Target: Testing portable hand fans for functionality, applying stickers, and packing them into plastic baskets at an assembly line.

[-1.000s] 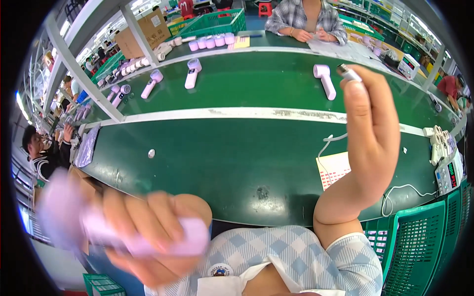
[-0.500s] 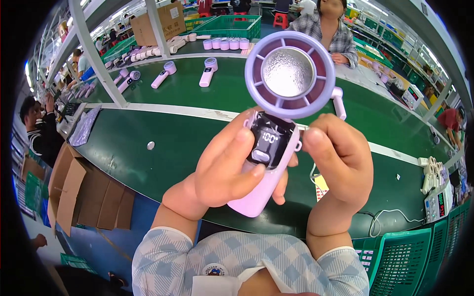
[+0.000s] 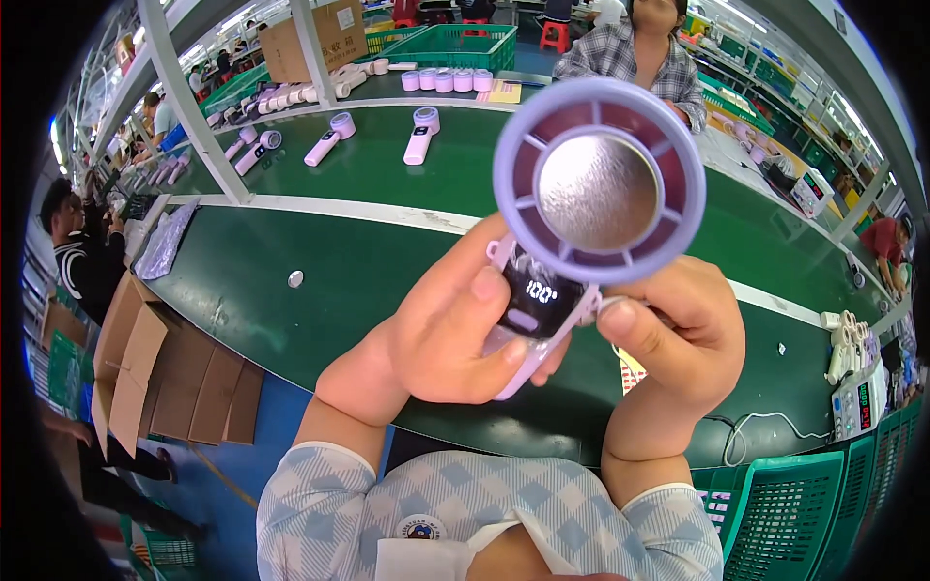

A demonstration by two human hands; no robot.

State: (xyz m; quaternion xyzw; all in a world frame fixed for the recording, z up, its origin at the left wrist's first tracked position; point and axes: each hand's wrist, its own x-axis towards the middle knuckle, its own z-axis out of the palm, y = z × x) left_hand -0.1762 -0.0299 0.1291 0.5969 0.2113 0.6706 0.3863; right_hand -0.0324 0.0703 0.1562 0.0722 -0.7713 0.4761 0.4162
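Note:
My left hand (image 3: pixel 450 324) is wrapped round the pale pink handle of a handheld fan (image 3: pixel 518 213), thumb beside its dark, lit display. The lilac round head, with spokes and a shiny silver centre, tilts up toward me above the green bench. At the right side of the handle, by a small loop, my right hand (image 3: pixel 678 329) is closed in a pinch. What its fingertips hold is hidden. Below them a yellow patterned card (image 3: pixel 632 370) lies on the bench, partly covered by my wrist.
More fans (image 3: pixel 421 136) lie on the far bench strip beyond a white rail (image 3: pixel 387 215). Open cartons (image 3: pixel 184 378) stand at left, green crates (image 3: pixel 785 513) at lower right. A power supply (image 3: pixel 857 407) with a white cable (image 3: pixel 741 436) sits at right. A co-worker in plaid (image 3: pixel 630 58) is opposite.
The fan's head has tilted toward me and moved slightly right and down, so its handle looks shorter. The bright oval on its display has dimmed. My right hand has shifted down with it.

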